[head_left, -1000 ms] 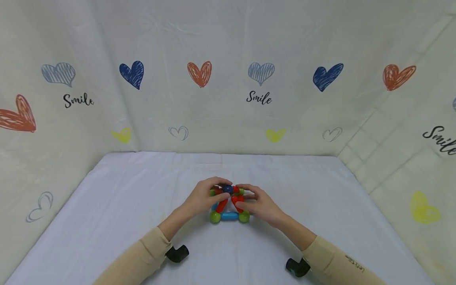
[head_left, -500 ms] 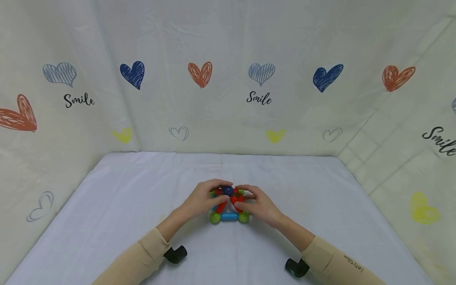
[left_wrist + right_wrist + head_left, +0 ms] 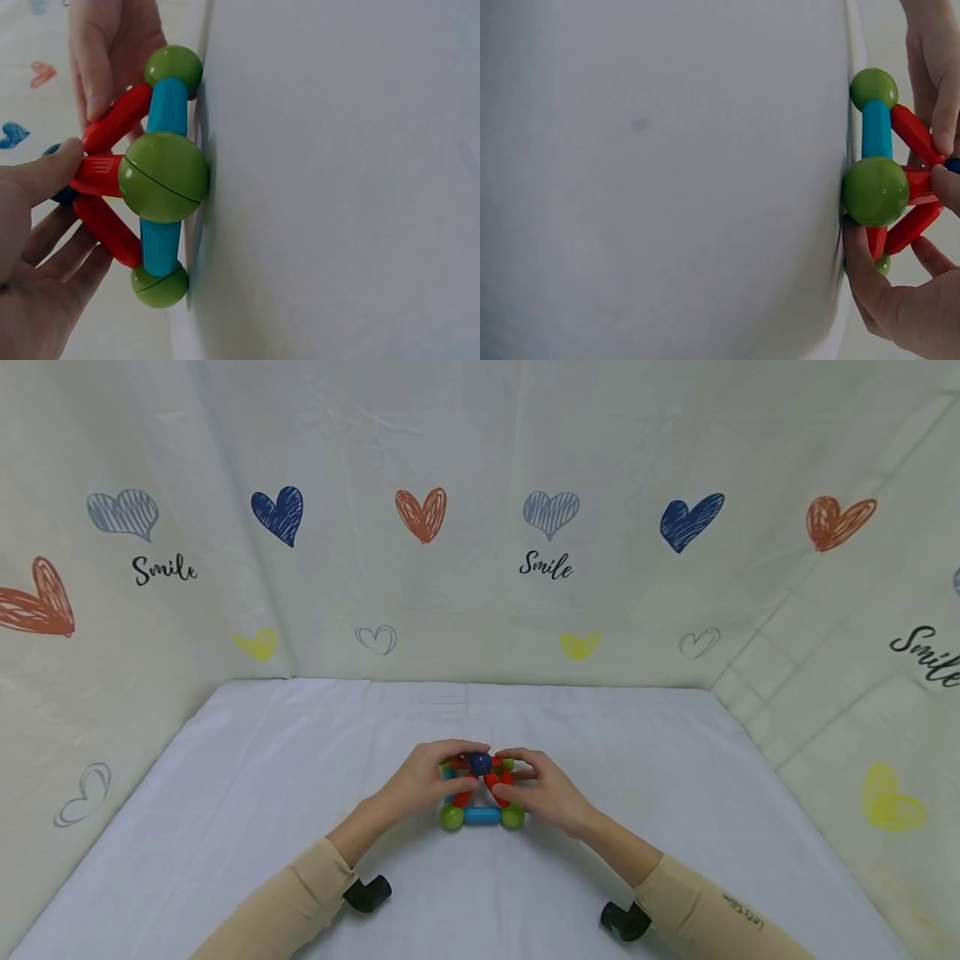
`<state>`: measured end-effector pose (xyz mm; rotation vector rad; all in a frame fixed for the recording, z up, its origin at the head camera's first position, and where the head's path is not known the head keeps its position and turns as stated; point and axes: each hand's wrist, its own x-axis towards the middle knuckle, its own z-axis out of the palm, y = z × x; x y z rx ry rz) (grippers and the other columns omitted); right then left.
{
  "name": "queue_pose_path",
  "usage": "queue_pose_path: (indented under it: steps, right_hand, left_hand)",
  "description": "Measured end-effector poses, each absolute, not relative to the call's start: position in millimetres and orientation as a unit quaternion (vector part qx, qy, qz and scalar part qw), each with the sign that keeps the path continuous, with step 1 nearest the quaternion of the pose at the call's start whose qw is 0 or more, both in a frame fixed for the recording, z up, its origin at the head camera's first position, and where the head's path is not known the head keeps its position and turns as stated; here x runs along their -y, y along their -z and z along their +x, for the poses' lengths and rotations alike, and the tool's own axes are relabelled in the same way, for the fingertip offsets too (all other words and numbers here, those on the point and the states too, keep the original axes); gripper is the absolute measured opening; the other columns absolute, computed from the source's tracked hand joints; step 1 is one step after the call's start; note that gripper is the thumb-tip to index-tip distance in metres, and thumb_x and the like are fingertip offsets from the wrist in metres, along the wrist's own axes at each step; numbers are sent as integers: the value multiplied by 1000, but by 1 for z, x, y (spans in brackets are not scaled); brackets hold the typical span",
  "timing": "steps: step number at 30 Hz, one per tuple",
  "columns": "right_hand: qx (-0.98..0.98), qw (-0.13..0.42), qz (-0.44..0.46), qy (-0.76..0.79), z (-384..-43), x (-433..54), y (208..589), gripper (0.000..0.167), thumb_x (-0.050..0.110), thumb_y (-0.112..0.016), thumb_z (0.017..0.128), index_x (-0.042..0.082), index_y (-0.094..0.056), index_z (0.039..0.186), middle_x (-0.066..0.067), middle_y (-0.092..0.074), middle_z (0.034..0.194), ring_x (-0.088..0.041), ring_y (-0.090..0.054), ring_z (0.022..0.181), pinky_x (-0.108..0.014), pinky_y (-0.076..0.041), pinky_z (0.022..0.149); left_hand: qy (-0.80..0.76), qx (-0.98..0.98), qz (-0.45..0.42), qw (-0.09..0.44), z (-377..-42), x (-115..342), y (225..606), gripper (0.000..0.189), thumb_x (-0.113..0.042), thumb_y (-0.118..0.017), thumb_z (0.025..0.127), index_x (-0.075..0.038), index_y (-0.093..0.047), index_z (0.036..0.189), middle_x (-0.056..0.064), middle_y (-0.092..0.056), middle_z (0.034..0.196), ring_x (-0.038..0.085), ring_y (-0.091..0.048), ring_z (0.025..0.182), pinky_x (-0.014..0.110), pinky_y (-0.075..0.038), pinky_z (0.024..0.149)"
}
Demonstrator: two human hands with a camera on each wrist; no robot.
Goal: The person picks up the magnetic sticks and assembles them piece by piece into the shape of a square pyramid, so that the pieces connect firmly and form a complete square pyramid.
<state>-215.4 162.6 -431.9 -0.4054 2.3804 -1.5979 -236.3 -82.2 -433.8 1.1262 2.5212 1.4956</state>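
Note:
A small pyramid of ball-and-rod toy pieces stands on the white-covered table, both hands around it. Green balls [image 3: 452, 817] form its base corners, with a light-blue rod [image 3: 482, 816] along the near side. Red rods [image 3: 118, 118] slope up to a dark blue ball [image 3: 481, 764] at the top. My left hand [image 3: 420, 781] holds the top from the left, its thumb on a near red rod and its index finger by the blue ball. From the right, my right hand [image 3: 555, 795] grips the frame, its thumb on another red rod. Fingers hide part of the far side.
A white cloth [image 3: 262, 793] covers the table. Behind it hangs a pale backdrop [image 3: 480, 602] printed with hearts and words. Black wrist-worn devices [image 3: 367, 893] show beneath both sleeves.
My left thumb has slid slightly left and down along the red rod, and the left forearm has shifted a little left. The blue ball sits slightly lower in view. My right hand stays nearly still.

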Motion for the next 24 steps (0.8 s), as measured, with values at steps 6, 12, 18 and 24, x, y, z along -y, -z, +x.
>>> queue_pose_path:
  steps: [6,12,18,24]
  right_hand:
    - [-818,124,-141,544,-215,-164,432,51,25,-77,94,12,-60,140,-17,-44,150,-42,-54,126,-44,-59,83]
    - [-821,129,-140,538,-215,-168,434,52,26,-77,95,11,-59,141,-16,-45,149,-41,-54,126,-44,-58,85]
    - [-831,133,-132,524,-214,-171,434,53,25,-78,94,11,-58,141,-12,-53,145,-38,-57,122,-46,-57,88]
    - [-832,146,-129,519,-213,-175,434,57,25,-77,94,9,-55,144,-13,-55,142,-37,-58,121,-45,-58,88]
  left_hand:
    - [-456,-812,363,-11,-235,81,434,48,-6,-80,90,-11,-66,136,0,-68,131,16,-64,118,44,-51,102]
    - [-450,-813,369,-14,-236,80,434,48,-7,-79,91,-11,-65,137,1,-68,131,17,-64,119,45,-51,102]
    - [-448,-813,372,-5,-236,81,437,48,-7,-77,92,-13,-64,138,-1,-67,133,15,-63,120,43,-50,104]
    - [-454,-811,369,1,-232,83,440,50,-12,-76,95,-13,-60,142,1,-65,136,16,-62,120,43,-48,105]
